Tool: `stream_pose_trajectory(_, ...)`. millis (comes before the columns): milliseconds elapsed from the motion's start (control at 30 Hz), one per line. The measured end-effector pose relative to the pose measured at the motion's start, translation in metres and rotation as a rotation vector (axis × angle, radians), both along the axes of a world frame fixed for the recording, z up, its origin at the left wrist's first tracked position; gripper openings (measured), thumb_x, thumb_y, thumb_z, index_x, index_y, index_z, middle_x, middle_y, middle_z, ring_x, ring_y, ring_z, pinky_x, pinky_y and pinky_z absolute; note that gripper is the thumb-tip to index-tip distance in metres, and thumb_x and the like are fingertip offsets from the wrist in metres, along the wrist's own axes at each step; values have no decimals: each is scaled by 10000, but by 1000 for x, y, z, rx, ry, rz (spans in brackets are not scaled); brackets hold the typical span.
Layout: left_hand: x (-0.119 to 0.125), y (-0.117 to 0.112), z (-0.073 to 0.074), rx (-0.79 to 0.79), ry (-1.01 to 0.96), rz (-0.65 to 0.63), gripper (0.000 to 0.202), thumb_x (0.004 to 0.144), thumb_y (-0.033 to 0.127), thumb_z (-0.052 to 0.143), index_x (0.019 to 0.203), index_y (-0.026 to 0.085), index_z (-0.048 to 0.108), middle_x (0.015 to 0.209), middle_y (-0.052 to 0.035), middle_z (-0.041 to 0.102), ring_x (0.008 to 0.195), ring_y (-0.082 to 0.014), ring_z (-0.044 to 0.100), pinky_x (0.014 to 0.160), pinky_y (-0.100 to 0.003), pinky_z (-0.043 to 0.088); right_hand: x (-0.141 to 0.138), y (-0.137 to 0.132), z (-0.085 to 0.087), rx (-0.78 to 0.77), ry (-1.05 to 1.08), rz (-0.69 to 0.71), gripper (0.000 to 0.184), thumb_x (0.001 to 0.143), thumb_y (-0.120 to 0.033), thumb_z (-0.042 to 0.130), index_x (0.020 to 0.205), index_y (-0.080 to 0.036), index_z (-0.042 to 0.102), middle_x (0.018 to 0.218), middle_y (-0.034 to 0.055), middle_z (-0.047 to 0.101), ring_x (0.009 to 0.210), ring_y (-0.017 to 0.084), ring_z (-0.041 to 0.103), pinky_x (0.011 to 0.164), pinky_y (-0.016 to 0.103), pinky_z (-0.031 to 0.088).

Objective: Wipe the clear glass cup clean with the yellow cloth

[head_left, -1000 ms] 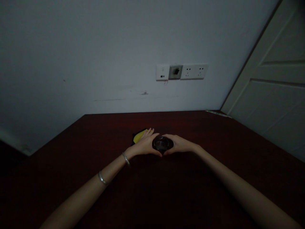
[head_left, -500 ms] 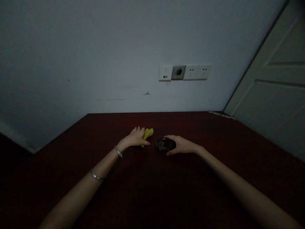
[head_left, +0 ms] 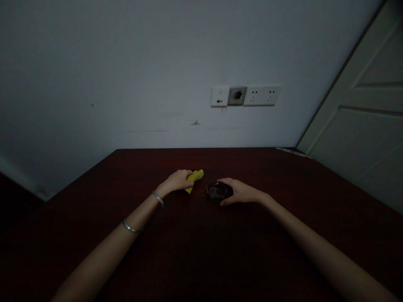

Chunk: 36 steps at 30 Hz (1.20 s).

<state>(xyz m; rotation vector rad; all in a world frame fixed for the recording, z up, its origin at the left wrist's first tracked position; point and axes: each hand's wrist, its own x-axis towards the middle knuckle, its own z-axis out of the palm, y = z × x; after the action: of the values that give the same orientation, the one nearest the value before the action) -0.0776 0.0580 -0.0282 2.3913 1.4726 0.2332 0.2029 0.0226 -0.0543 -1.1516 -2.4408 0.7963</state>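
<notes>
A small dark round dish (head_left: 216,189) sits on the dark red table (head_left: 201,251). My right hand (head_left: 239,191) curls around the dish's right side, thumb near its front. To the dish's left, a crumpled yellow cloth (head_left: 194,178) lies on the table, with the fingers of my left hand (head_left: 176,181) closed on it. Two thin bracelets ring my left forearm.
A grey-white wall rises behind the table, with a row of sockets and a switch plate (head_left: 245,95). A white panelled door (head_left: 362,113) stands at the right. The room is dim.
My left hand has let go of the dish, moved left onto the yellow cloth and closed its fingers on it. My right hand has stayed on the dish.
</notes>
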Motion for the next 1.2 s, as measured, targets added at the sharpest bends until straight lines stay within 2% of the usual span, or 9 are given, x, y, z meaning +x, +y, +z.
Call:
stream_pose_trajectory(100,-3,1,1,17,-73,7,425,701,353,562,1088,204,654,962,-87,706,798,-224,638,683,-276,448,0,0,1,-17,-3,4,861,579,-548,764,1312,-197,482,1295,115,535,1168,290,506,1010,450,386)
stream_pose_trajectory(333,-7,3,14,70,-280,0,333,704,283,514,952,152,694,848,-56,698,725,-186,596,651,-257,425,0,-3,3,-37,17,2,842,580,-530,772,1307,-215,490,1302,109,533,1173,294,509,1003,465,399)
stream_pose_trajectory(433,-6,2,20,71,-382,-6,345,715,280,500,978,144,679,880,-46,690,739,-172,589,660,-249,433,0,-3,2,-38,28,-1,872,579,-531,774,1328,-206,467,1335,120,507,1213,299,482,1038,475,364)
stream_pose_trajectory(600,-3,2,24,51,-536,-14,364,732,257,479,1031,126,641,943,-59,677,780,-163,589,682,-253,450,-2,-2,1,-39,50,9,921,562,-540,781,1344,-181,453,1475,137,333,1345,304,319,1123,471,225)
stream_pose_trajectory(767,4,-2,30,31,-668,-1,382,792,278,447,1103,108,590,1050,-101,658,858,-170,602,729,-271,472,0,-1,-1,-77,96,7,973,529,-512,809,1361,-180,431,1463,140,357,1347,300,319,1131,473,208)
stream_pose_trajectory(867,10,-11,37,21,-736,-4,378,821,314,468,1130,128,582,1115,-110,641,943,-189,598,791,-293,478,6,2,1,-123,157,-6,1031,491,-475,838,1381,-198,398,1449,144,380,1326,311,356,1117,501,234)
stream_pose_trajectory(1000,22,-26,46,-13,-910,-73,404,835,330,531,1188,136,559,1170,-114,624,1029,-215,583,896,-339,461,10,4,13,-138,344,-39,941,627,-501,754,1414,-221,320,1450,157,372,1306,291,397,1080,511,301)
stream_pose_trajectory(1100,38,-40,47,-50,-1011,-119,402,827,321,574,1182,131,564,1186,-115,619,1059,-234,577,935,-375,449,1,4,25,-111,524,-43,898,690,-568,664,1426,-240,266,1441,149,388,1296,273,417,1043,477,372)
stream_pose_trajectory(1200,56,-51,42,-111,-1079,-130,383,808,294,608,1146,118,583,1148,-120,641,1038,-245,593,922,-398,463,-17,0,32,-75,654,-74,822,721,-601,601,1392,-226,310,1388,137,462,1235,265,489,986,444,445)
